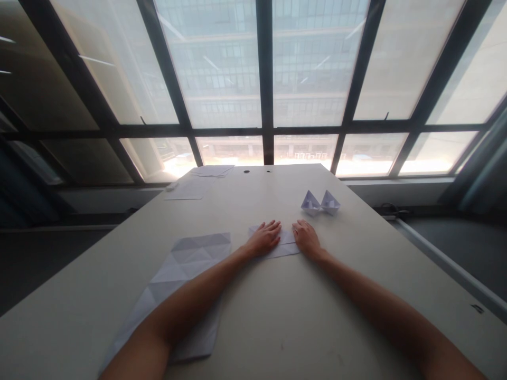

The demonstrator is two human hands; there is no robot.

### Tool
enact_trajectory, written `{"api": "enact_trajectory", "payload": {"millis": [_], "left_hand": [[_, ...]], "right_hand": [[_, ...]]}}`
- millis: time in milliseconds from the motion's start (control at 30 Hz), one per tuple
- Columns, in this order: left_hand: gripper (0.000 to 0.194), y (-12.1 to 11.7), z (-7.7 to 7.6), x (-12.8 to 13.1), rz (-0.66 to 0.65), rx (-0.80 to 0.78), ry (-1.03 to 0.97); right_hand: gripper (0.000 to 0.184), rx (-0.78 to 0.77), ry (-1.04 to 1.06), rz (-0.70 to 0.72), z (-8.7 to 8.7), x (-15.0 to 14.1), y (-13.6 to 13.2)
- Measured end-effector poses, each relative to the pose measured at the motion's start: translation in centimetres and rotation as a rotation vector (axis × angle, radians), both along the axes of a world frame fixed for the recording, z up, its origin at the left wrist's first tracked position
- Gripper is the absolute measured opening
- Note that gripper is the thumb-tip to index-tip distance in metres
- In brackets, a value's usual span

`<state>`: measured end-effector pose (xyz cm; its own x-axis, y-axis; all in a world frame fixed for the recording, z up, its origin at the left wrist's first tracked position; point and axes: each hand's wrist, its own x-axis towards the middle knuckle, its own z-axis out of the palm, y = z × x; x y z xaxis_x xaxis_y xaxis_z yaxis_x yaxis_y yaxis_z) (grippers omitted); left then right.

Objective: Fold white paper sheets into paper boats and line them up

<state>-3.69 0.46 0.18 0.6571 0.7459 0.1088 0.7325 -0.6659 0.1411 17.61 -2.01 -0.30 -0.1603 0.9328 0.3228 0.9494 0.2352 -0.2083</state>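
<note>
A folded sheet of white paper [285, 250] lies flat on the table, with crease lines across it. My left hand [266, 237] rests palm down over its left part, fingers stretched out and slightly spread. On the paper's right edge lies my right hand [306, 236], its fingers lightly bent and holding nothing that I can see. Both hands cover parts of the sheet. Just beyond my right hand stand two folded paper boats [311, 203], side by side. A larger creased sheet [190, 269] lies to the left, partly hidden under my left forearm.
The long white table [277, 327] runs away toward a wall of dark-framed windows [264, 79]. Flat white sheets [186, 189] lie at its far left. A small round hole [246, 171] shows near the far edge. Curtains [29, 179] hang at both sides.
</note>
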Motion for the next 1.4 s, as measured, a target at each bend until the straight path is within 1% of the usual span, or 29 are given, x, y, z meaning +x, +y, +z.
{"api": "enact_trajectory", "payload": {"millis": [67,200,233,300,467,733,900,1000,1200,1333,1400], "left_hand": [[0.055,0.0,0.1,0.0,-0.07,-0.033,0.01],[0.057,-0.1,0.1,0.1,-0.084,-0.046,0.012],[0.057,-0.1,0.1,0.1,-0.082,-0.045,0.008],[0.058,-0.1,0.0,0.1,-0.075,-0.041,-0.005],[0.06,0.0,0.1,0.1,-0.059,-0.043,0.003],[0.06,0.1,-0.1,-0.1,-0.057,-0.041,0.038],[0.061,0.2,-0.2,-0.2,-0.053,-0.052,0.036],[0.061,0.2,-0.2,-0.2,-0.051,-0.053,0.027],[0.061,0.3,-0.2,-0.2,-0.053,-0.059,0.043],[0.061,0.3,-0.1,-0.3,-0.053,-0.061,0.051],[0.061,0.3,-0.1,-0.3,-0.052,-0.062,0.053]], "right_hand": [[0.04,-0.013,-0.001,0.061,-0.1,-0.1,0.1],[0.046,-0.071,0.0,0.307,-0.3,-0.6,0.0],[0.048,-0.085,0.002,0.343,-0.4,-0.7,-0.1],[0.051,-0.112,0.002,0.366,-0.5,-0.9,-0.2],[0.058,-0.181,-0.017,0.349,-0.6,-0.8,-0.4],[0.075,-0.345,-0.059,0.233,-0.2,-1.1,-0.9],[0.083,-0.405,-0.044,0.162,0.0,-1.3,-1.1],[0.08,-0.413,-0.042,0.118,-0.2,-1.5,-1.0],[0.062,-0.36,-0.075,0.066,-0.6,-0.8,-0.2],[0.057,-0.371,-0.101,0.024,-0.6,-0.1,0.3],[0.055,-0.343,-0.109,0.008,-0.6,0.0,0.3]]}}
